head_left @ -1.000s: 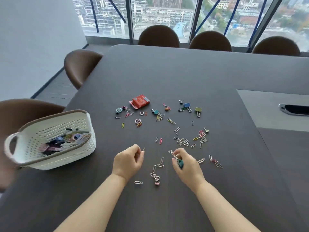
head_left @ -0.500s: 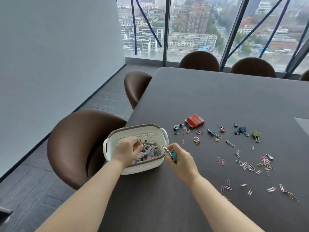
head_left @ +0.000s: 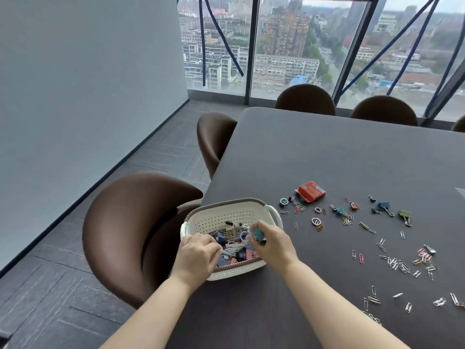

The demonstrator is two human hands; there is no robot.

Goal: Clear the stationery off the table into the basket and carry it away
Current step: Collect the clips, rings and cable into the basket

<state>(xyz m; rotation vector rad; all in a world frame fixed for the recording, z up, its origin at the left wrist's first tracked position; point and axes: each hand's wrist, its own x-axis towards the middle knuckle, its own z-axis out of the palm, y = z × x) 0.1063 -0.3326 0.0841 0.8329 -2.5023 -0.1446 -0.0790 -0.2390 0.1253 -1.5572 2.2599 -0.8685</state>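
Observation:
A white perforated basket (head_left: 221,215) with a brown rim stands at the table's left edge, holding several clips and a white cable. My left hand (head_left: 197,255) hovers over the basket's near left corner, fingers curled downward; whether it holds anything is hidden. My right hand (head_left: 273,244) is above the basket's right side, pinching a teal binder clip (head_left: 259,235). Loose paper clips (head_left: 400,265), binder clips (head_left: 385,207) and a red box (head_left: 310,191) lie scattered on the dark table (head_left: 327,152) to the right.
A brown chair (head_left: 136,233) sits tucked against the table's left edge beside the basket, another (head_left: 214,139) farther along. Two more chairs (head_left: 304,100) stand at the far end before the windows. The floor lies to the left.
Both hands moved from the table's clips to above the basket. The right hand still carries the teal binder clip, now over the basket's contents. My view turned left.

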